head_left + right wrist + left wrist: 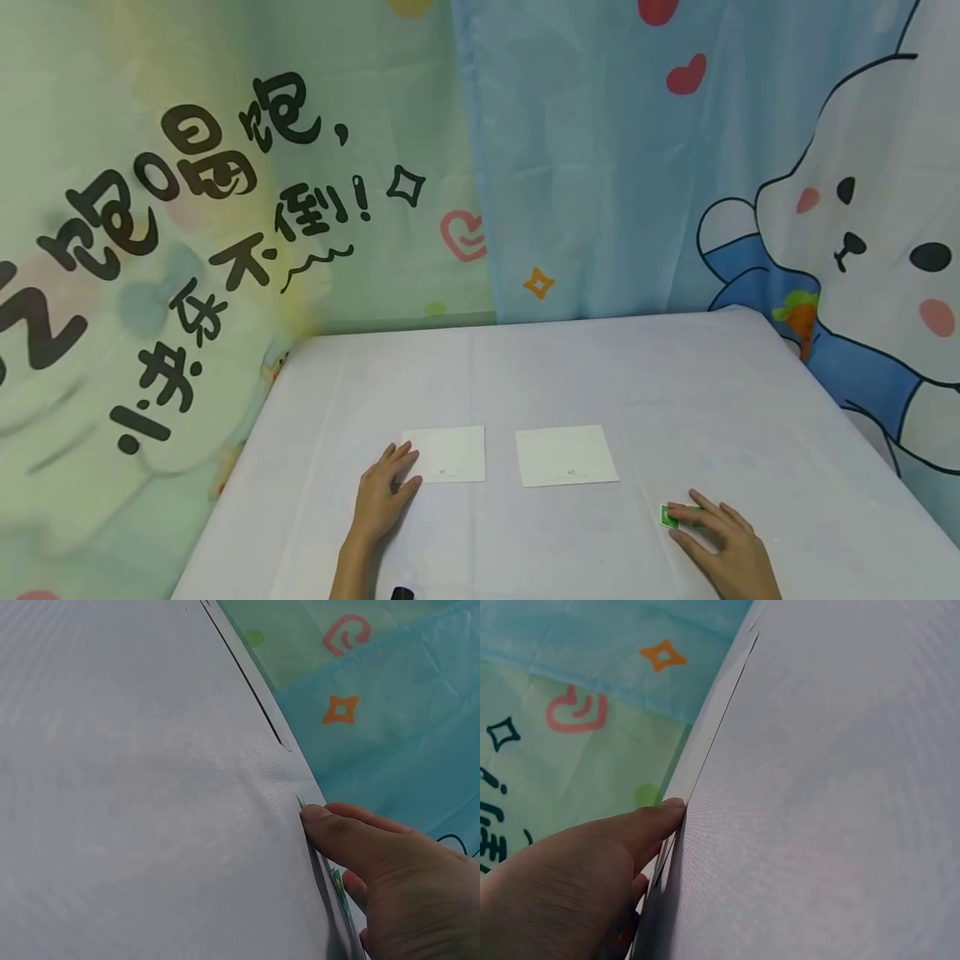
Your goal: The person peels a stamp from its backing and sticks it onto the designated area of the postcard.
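Note:
In the head view my left hand [381,496] rests at the left edge of a white card [453,454] lying flat on the table. Its fingers are loosely spread, with fingertips over the card's left border; in the left wrist view the thumb [667,810] touches the card's near edge. My right hand [723,542] is over a small green-and-white card [667,517] on the right of the table, partly hidden under the fingers. More green [339,889] shows below the thumb in the right wrist view. The right thumb tip lies at the small card's near edge, index finger across its top.
A second white card [567,456] lies flat between the hands, with a small printed mark near its lower edge. A dark object [402,593] pokes in at the bottom edge. The white-covered table [525,367] ends at a printed cloth backdrop [585,167].

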`<action>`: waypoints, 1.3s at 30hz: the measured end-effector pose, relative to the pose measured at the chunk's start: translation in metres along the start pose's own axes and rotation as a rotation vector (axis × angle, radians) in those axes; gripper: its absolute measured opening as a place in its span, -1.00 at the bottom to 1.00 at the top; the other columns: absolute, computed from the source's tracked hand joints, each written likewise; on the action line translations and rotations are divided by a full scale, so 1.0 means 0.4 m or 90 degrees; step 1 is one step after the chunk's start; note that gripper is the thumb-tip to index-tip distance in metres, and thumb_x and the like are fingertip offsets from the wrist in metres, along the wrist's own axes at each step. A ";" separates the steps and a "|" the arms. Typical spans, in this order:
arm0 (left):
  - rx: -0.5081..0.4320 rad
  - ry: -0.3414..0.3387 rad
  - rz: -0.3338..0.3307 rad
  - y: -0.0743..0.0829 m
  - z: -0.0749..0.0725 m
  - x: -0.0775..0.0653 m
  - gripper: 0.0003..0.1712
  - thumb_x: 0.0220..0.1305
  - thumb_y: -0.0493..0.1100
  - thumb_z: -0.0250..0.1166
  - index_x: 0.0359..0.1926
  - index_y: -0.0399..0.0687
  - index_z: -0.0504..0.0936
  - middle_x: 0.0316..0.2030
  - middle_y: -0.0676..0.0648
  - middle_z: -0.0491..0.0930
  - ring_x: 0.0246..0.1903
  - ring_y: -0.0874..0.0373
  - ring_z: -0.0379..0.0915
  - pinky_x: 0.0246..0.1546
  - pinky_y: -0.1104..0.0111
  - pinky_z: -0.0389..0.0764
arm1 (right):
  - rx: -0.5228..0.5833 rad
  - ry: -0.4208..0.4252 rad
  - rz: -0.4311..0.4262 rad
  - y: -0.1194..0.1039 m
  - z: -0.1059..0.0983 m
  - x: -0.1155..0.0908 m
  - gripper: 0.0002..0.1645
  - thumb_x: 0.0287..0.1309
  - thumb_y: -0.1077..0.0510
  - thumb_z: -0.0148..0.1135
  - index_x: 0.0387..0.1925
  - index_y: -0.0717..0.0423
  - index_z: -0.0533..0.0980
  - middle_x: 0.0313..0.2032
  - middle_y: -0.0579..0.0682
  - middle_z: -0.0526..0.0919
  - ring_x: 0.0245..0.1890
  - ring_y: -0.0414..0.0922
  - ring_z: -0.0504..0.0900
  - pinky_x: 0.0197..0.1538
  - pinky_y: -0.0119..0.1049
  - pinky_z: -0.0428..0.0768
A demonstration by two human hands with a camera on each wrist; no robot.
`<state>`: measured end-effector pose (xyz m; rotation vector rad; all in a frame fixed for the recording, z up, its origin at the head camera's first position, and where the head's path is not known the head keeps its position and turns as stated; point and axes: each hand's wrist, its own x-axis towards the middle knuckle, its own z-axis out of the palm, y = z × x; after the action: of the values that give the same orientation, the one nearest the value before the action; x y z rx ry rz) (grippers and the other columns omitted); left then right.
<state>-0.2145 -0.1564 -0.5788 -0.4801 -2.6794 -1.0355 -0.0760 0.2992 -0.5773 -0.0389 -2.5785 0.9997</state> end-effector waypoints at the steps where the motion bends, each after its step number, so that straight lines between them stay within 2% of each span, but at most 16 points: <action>1: -0.002 0.001 0.000 -0.001 0.000 0.000 -0.54 0.07 -0.21 0.36 0.04 -0.20 0.55 0.16 -0.15 0.40 0.23 -0.18 0.15 0.09 -0.16 0.15 | -0.001 0.000 0.002 -0.001 0.000 0.001 -0.67 -0.13 0.04 0.44 -0.21 -0.10 0.63 -0.16 0.01 0.66 0.08 -0.74 0.08 0.21 0.16 0.06; 9: -0.024 -0.004 -0.006 -0.008 0.001 0.000 -0.55 0.05 -0.16 0.38 0.00 -0.16 0.58 0.15 -0.12 0.42 0.24 -0.16 0.14 0.11 -0.16 0.13 | -0.008 0.005 0.014 -0.005 -0.001 0.001 -0.66 -0.16 0.02 0.46 -0.24 -0.09 0.63 -0.21 -0.08 0.68 0.06 -0.75 0.08 0.23 0.10 0.05; 17: -0.053 -0.003 -0.010 -0.009 -0.001 0.000 -0.57 0.03 -0.14 0.40 -0.04 -0.14 0.61 0.14 -0.11 0.44 0.25 -0.16 0.14 0.11 -0.18 0.11 | -0.013 0.002 0.014 -0.005 -0.003 0.005 -0.68 -0.16 0.00 0.46 -0.26 -0.09 0.63 -0.20 -0.02 0.68 0.06 -0.76 0.06 0.26 0.05 0.04; 30: -0.068 -0.007 -0.031 -0.002 -0.003 -0.007 -0.59 -0.04 -0.15 0.44 -0.10 -0.11 0.63 0.10 -0.12 0.47 0.24 -0.18 0.15 0.11 -0.20 0.11 | -0.022 0.015 0.017 -0.017 -0.001 0.000 -0.69 -0.20 0.07 0.49 -0.30 -0.05 0.64 -0.29 -0.04 0.70 0.03 -0.77 0.06 0.22 0.10 0.10; 39: -0.069 0.010 -0.021 0.002 -0.002 -0.008 -0.57 -0.12 -0.14 0.48 -0.14 -0.07 0.64 0.05 -0.11 0.52 0.22 -0.18 0.18 0.10 -0.19 0.13 | -0.022 0.023 0.007 -0.018 0.003 0.000 -0.68 -0.24 0.11 0.50 -0.31 -0.02 0.64 -0.30 -0.05 0.70 0.04 -0.76 0.07 0.21 0.10 0.11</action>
<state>-0.2110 -0.1570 -0.5787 -0.4470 -2.6354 -1.1929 -0.0755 0.2932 -0.5734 -0.0784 -2.5653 0.9500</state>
